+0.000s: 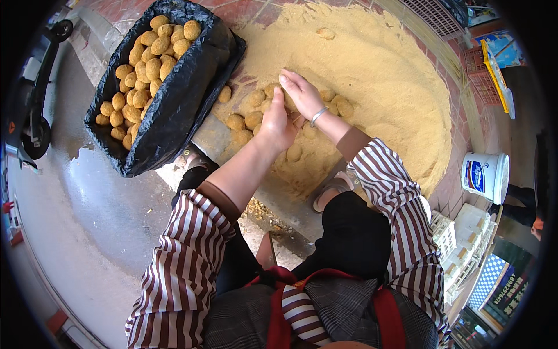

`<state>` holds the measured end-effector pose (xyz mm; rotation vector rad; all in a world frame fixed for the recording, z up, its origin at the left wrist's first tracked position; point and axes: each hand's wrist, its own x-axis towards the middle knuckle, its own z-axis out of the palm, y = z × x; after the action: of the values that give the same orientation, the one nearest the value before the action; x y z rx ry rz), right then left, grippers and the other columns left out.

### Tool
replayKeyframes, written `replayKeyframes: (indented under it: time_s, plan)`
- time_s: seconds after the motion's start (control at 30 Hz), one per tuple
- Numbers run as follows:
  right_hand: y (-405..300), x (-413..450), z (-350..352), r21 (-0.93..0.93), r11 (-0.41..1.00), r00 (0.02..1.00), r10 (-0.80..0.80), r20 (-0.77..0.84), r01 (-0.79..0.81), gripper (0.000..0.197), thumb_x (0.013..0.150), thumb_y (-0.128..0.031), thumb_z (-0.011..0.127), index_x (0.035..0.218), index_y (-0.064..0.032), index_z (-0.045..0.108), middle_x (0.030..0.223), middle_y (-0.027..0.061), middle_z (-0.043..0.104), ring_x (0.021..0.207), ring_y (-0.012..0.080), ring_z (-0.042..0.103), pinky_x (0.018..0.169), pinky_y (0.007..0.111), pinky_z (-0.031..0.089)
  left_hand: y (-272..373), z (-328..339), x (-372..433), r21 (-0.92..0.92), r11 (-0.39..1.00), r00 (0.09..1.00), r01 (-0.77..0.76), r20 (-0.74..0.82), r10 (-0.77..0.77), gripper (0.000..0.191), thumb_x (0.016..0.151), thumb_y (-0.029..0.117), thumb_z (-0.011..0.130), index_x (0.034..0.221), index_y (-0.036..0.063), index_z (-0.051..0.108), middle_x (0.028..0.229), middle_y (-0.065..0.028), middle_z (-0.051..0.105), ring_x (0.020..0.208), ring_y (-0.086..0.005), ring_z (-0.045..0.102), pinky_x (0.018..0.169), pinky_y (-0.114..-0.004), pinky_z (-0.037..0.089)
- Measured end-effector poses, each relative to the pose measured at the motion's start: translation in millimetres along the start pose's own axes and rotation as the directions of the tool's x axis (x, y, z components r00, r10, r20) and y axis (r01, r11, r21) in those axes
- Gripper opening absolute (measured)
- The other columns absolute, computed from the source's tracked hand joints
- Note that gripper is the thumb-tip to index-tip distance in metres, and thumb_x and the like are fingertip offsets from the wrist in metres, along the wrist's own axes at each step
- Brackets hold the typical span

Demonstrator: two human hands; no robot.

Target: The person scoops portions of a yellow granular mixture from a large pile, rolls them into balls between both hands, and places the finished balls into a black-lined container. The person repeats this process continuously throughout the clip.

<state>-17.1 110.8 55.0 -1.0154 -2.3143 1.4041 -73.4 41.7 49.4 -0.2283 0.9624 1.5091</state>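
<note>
My left hand (281, 124) and my right hand (305, 94) are cupped together above a heap of tan, husk-like powder (392, 83). Between the palms is an egg-shaped, powder-coated lump, mostly hidden by the fingers. A metal bangle (319, 114) circles my right wrist. Around and below the hands, several coated egg-shaped lumps lie in the powder, among them one lump (235, 122) to the left and another lump (344, 108) to the right. A half-buried lump (294, 152) sits nearer me. Farther off, a single lump (325, 33) rests on the heap.
A container lined with black plastic (192, 91) stands at left, holding many coated lumps (152, 69). My shoes flank a stone step (283, 209). At right are a white bucket (484, 176), white foam boxes (468, 244) and a plastic crate (479, 76). A scooter (39, 96) stands far left.
</note>
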Motion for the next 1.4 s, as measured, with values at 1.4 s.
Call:
replayKeyframes:
  time_s: [1.4]
  plan:
    - [45.1, -31.0, -21.1, 0.441, 0.851, 0.929, -0.359, 0.094, 0.284, 0.062, 0.079, -0.013, 0.077, 0.134, -0.0056, 0.051, 0.125, 0.0093, 0.057, 0.112, 0.017, 0.055, 0.095, 0.03, 0.046, 24.7, -28.2, -7.0, -0.11, 0.957, 0.921, 0.269, 0.319, -0.223, 0.078, 0.093, 0.068, 0.02, 0.119, 0.0019, 0.052, 0.109, -0.014, 0.063, 0.097, -0.0252, 0.065, 0.084, -0.038, 0.055]
